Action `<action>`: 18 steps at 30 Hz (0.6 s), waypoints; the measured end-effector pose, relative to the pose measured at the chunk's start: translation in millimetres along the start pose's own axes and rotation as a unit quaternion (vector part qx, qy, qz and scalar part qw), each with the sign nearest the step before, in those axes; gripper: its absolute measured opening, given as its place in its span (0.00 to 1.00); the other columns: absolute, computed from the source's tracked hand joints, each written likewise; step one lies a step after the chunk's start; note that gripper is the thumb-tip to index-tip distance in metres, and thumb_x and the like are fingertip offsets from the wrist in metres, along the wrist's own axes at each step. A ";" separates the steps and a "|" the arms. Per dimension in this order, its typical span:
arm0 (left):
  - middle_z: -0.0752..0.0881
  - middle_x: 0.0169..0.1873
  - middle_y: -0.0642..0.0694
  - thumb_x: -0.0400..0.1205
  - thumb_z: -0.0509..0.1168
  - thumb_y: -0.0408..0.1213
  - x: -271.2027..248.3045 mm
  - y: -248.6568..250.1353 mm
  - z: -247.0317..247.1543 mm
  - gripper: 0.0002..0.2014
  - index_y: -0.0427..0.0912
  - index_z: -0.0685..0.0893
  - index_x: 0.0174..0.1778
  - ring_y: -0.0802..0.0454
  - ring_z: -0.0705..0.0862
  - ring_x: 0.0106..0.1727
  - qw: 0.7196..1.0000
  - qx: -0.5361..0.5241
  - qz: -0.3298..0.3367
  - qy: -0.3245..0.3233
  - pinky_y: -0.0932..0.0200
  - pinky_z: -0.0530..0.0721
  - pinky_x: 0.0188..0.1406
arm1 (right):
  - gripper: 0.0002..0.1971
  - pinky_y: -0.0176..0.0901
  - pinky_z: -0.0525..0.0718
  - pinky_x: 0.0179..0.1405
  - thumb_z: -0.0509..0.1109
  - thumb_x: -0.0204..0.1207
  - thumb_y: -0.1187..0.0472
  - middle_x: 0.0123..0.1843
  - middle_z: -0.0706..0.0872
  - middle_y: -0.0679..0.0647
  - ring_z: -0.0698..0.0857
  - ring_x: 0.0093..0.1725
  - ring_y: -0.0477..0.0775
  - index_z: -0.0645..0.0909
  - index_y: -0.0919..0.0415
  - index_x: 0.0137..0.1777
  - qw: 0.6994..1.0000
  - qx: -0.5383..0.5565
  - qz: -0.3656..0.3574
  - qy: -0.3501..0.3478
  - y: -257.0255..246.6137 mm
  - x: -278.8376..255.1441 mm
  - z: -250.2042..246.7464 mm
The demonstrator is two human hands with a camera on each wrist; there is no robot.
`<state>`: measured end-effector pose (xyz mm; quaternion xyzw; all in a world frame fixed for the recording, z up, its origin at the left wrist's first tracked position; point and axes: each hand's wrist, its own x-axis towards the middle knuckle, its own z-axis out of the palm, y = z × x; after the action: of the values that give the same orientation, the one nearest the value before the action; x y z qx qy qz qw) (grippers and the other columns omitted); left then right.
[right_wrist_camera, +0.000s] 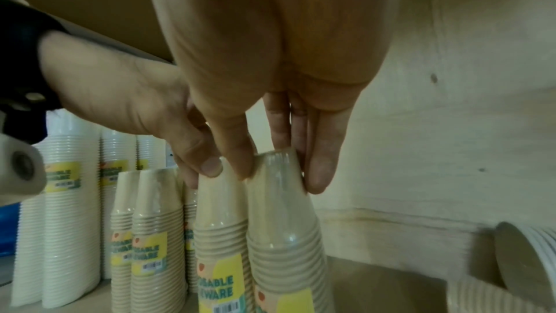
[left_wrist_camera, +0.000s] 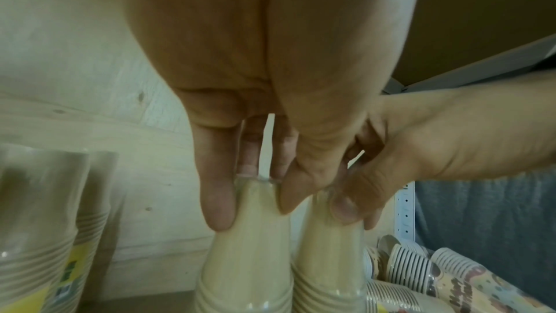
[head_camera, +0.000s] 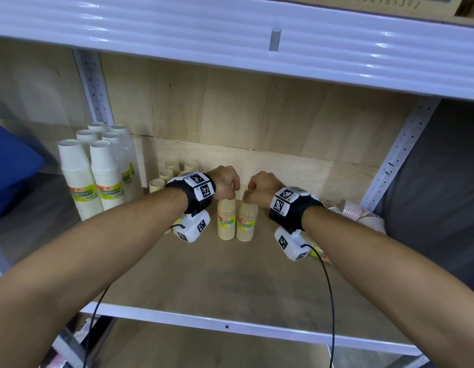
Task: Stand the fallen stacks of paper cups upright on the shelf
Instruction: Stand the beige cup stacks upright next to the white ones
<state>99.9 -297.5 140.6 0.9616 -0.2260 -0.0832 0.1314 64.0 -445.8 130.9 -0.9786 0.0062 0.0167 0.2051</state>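
Two beige paper cup stacks in clear wrap stand upright side by side mid-shelf, rims down. My left hand (head_camera: 228, 187) (left_wrist_camera: 254, 201) grips the top of the left beige stack (head_camera: 226, 221) (left_wrist_camera: 246, 258) (right_wrist_camera: 219, 223) from above. My right hand (head_camera: 257, 191) (right_wrist_camera: 280, 175) grips the top of the right beige stack (head_camera: 247, 223) (left_wrist_camera: 328, 258) (right_wrist_camera: 285, 235) in the same way. The two hands almost touch. Patterned cup stacks (head_camera: 359, 212) (left_wrist_camera: 421, 273) lie on their sides at the shelf's right end.
Tall white cup stacks (head_camera: 92, 176) (right_wrist_camera: 69, 199) stand at the back left, and several short beige stacks (head_camera: 172, 171) (right_wrist_camera: 150, 235) stand beside them. An upper shelf (head_camera: 230, 35) hangs low overhead. A metal upright (head_camera: 397, 152) bounds the right side. The wooden shelf board (head_camera: 217, 277) is bare in front.
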 end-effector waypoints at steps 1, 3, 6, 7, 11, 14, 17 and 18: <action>0.85 0.58 0.42 0.78 0.71 0.33 -1.8 -0.3 -3.4 0.16 0.45 0.86 0.63 0.46 0.87 0.50 1.000 0.003 -0.009 -0.019 0.57 0.86 0.45 | 0.17 0.35 0.75 0.28 0.78 0.68 0.57 0.53 0.88 0.60 0.85 0.44 0.54 0.86 0.66 0.54 1.000 -0.015 -0.004 -0.007 -4.0 -1.7 -1.6; 0.85 0.56 0.42 0.78 0.71 0.31 -6.9 -1.3 -10.5 0.17 0.42 0.86 0.64 0.47 0.88 0.42 0.998 0.001 -0.021 -0.055 0.58 0.89 0.38 | 0.17 0.35 0.74 0.28 0.79 0.68 0.59 0.48 0.88 0.60 0.83 0.41 0.53 0.87 0.69 0.54 0.999 -0.042 -0.013 -0.022 -13.5 -4.7 -3.5; 0.85 0.55 0.44 0.78 0.71 0.29 -17.3 -6.5 -21.3 0.18 0.41 0.86 0.64 0.50 0.87 0.35 0.995 0.008 -0.035 -0.091 0.62 0.87 0.28 | 0.18 0.34 0.73 0.27 0.80 0.66 0.60 0.43 0.84 0.56 0.83 0.40 0.53 0.86 0.68 0.53 0.996 -0.064 -0.031 -0.046 -31.0 -8.4 -4.8; 0.87 0.55 0.44 0.77 0.72 0.30 -20.3 -9.8 -24.4 0.17 0.41 0.86 0.63 0.49 0.88 0.36 0.994 0.011 -0.042 -0.102 0.61 0.88 0.31 | 0.17 0.34 0.74 0.27 0.80 0.65 0.60 0.43 0.85 0.56 0.83 0.39 0.53 0.86 0.68 0.52 0.995 -0.069 -0.036 -0.055 -37.0 -8.8 -4.8; 0.89 0.54 0.40 0.75 0.73 0.31 -34.1 -23.9 -37.1 0.15 0.41 0.88 0.58 0.44 0.90 0.40 0.989 0.010 -0.067 -0.130 0.57 0.90 0.38 | 0.16 0.36 0.79 0.29 0.81 0.62 0.58 0.44 0.87 0.54 0.84 0.37 0.50 0.86 0.61 0.49 0.993 -0.056 -0.067 -0.075 -61.4 -9.8 -1.3; 0.89 0.52 0.39 0.74 0.74 0.29 -45.1 -37.5 -45.4 0.15 0.39 0.88 0.57 0.47 0.89 0.38 0.989 0.009 -0.081 -0.123 0.60 0.87 0.33 | 0.16 0.35 0.77 0.30 0.80 0.65 0.60 0.45 0.86 0.53 0.84 0.41 0.49 0.88 0.61 0.53 0.990 -0.041 -0.099 -0.088 -81.9 -12.4 1.4; 0.89 0.53 0.37 0.73 0.74 0.28 -57.3 -54.7 -52.8 0.14 0.37 0.88 0.55 0.47 0.87 0.41 0.989 -0.003 -0.090 -0.116 0.59 0.87 0.35 | 0.12 0.35 0.77 0.30 0.79 0.67 0.63 0.42 0.84 0.52 0.82 0.41 0.49 0.88 0.62 0.51 0.987 -0.024 -0.124 -0.102 -101.4 -14.1 6.6; 0.89 0.52 0.37 0.73 0.74 0.28 -62.1 -59.7 -55.1 0.14 0.36 0.88 0.55 0.49 0.87 0.39 0.990 -0.001 -0.093 -0.110 0.59 0.87 0.35 | 0.11 0.36 0.78 0.30 0.79 0.68 0.64 0.41 0.83 0.52 0.81 0.38 0.48 0.88 0.62 0.50 0.986 -0.017 -0.126 -0.104 -107.1 -14.8 9.2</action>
<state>81.7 -205.7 182.0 0.9632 -0.1490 -0.2008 0.0985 50.9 -343.9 165.9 -0.9678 -0.1393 0.0927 0.1880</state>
